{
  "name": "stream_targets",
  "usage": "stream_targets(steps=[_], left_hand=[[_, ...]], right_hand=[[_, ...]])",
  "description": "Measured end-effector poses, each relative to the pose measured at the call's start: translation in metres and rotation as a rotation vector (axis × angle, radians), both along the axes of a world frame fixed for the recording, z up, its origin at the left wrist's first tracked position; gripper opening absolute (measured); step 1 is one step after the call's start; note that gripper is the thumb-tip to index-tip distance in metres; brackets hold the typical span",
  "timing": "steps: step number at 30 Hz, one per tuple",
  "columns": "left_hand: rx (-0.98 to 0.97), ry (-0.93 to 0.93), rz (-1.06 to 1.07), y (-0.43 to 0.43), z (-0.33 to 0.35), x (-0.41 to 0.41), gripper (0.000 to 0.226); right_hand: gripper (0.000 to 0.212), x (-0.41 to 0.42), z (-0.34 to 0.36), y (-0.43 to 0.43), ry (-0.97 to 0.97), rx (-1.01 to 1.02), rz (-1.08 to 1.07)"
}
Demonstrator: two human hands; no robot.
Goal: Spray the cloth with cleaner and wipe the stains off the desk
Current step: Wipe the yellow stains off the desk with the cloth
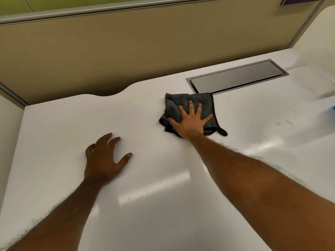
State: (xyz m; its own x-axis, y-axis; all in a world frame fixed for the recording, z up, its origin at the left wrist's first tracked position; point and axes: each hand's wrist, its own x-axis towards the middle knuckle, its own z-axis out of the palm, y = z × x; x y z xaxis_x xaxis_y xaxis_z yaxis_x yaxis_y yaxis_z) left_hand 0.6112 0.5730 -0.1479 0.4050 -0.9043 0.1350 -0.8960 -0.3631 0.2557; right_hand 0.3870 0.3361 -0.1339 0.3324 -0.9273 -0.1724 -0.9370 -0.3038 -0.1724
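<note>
Two bare hands lay on the white desk point(54, 124), both arms reaching in from the near edge. Toward the left, the left hand point(104, 158) rested on the bare surface with its fingers spread and slightly bent, holding nothing. Behind it a beige partition point(126, 51) ran along the far edge of the desk.

Right of centre sat the cloth point(190, 100), dark grey with black edging, bunched into loose folds, a small loop trailing from its near right corner. The right hand point(190, 120) pressed flat on top of it, fingers straight and fanned wide, the palm covering the near part of the cloth. The cloth's far edge reached the near left corner of a grey metal hatch point(235, 77) set flush into the desk.

Further right, a few faint marks point(284, 123) showed on the surface, well apart from the cloth. At the right edge a blurred blue object point(332, 108) was cut off; I could not tell what it was.
</note>
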Motion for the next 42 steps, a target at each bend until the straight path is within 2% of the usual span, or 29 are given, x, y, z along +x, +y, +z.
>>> stream_targets(steps=[8,14,19,31,37,42], left_hand=[[0.05,-0.006,0.097,0.046,0.003,0.03,0.073],[0.054,-0.008,0.132,0.052,0.001,0.021,0.075],[0.058,0.01,0.124,0.052,0.0,-0.001,0.075],[0.131,-0.015,0.14,0.1,0.007,-0.008,0.076],[0.101,0.002,0.112,0.136,0.012,-0.014,0.068],[0.119,0.0,0.124,0.168,0.014,-0.014,0.069]], right_hand=[[0.083,0.091,-0.009,0.098,-0.045,-0.035,0.344],[0.072,0.069,-0.014,0.115,-0.075,-0.071,0.489],[0.073,0.006,-0.01,0.094,-0.059,-0.056,0.377],[0.072,-0.182,-0.004,0.053,-0.051,-0.043,-0.142],[0.077,-0.165,-0.003,0.093,-0.034,-0.005,-0.228],[0.078,-0.11,-0.006,0.148,-0.042,-0.022,-0.08]])
